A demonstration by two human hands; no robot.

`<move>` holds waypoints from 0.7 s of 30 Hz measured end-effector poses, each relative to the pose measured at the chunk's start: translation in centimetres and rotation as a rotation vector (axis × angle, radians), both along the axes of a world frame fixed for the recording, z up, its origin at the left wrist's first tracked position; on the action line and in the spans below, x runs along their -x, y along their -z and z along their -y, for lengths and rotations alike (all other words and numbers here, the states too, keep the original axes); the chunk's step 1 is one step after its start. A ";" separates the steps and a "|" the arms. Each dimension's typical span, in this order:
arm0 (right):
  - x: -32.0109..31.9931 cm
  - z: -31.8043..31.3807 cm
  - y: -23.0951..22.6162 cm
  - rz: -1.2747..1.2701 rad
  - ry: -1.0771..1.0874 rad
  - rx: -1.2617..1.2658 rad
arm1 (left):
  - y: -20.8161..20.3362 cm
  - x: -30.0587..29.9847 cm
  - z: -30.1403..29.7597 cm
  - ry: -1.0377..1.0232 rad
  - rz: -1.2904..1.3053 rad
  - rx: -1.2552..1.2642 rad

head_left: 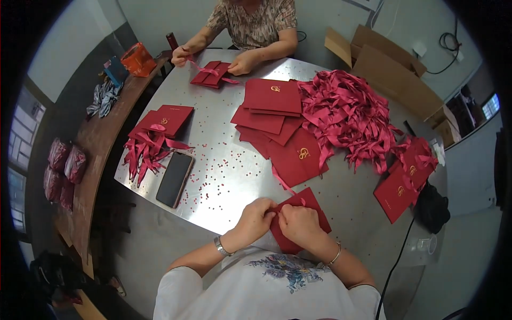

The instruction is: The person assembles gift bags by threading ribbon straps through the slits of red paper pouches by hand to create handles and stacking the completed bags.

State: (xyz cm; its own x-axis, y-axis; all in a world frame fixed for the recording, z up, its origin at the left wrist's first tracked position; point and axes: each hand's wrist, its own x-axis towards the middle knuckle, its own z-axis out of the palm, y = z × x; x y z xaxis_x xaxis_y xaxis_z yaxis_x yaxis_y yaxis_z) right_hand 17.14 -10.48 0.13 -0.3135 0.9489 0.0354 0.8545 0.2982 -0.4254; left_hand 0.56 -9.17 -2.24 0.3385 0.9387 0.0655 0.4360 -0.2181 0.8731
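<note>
A red card folder [314, 207] lies at the table's near edge, close to my body, with a pink ribbon [284, 180] running onto its upper side. My left hand [255, 220] is closed in a pinch at the folder's left edge. Right beside it, my right hand [302, 226] is closed with its knuckles over the folder's middle. The fingertips of both meet there; whether they pinch the ribbon as well as the folder is hidden. Just beyond my hands, a loose stack of red folders [272, 96] with gold emblems spreads over the table. A large heap of pink ribbons [346, 112] adjoins it.
Across the metal table [213, 114], another person's hands hold a red folder [211, 74] and ribbon. A phone [175, 180] lies at left near beribboned folders [169, 120]. Small red dots are scattered about. Finished-looking folders [401, 188] overhang the right edge; a cardboard box [392, 77] stands behind.
</note>
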 end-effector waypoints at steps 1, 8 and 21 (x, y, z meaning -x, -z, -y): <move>0.0 0.4 0.2 -0.030 0.010 -0.017 | 0.0 -0.1 0.1 -0.021 -0.014 -0.091; -0.5 3.9 2.8 -0.460 0.086 -0.319 | -0.3 0.6 0.7 -0.010 -0.019 0.258; -2.4 3.6 2.0 -0.350 0.096 -0.263 | -0.7 -1.0 -0.4 0.104 0.045 0.360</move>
State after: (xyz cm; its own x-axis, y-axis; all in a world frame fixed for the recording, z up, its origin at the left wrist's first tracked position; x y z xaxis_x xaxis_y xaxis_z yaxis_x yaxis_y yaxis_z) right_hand 19.51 -14.06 -1.85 -0.1509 0.9177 0.3676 0.7018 0.3613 -0.6140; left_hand 1.52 -8.78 -1.54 0.4375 0.8650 -0.2458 0.3870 0.0656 0.9198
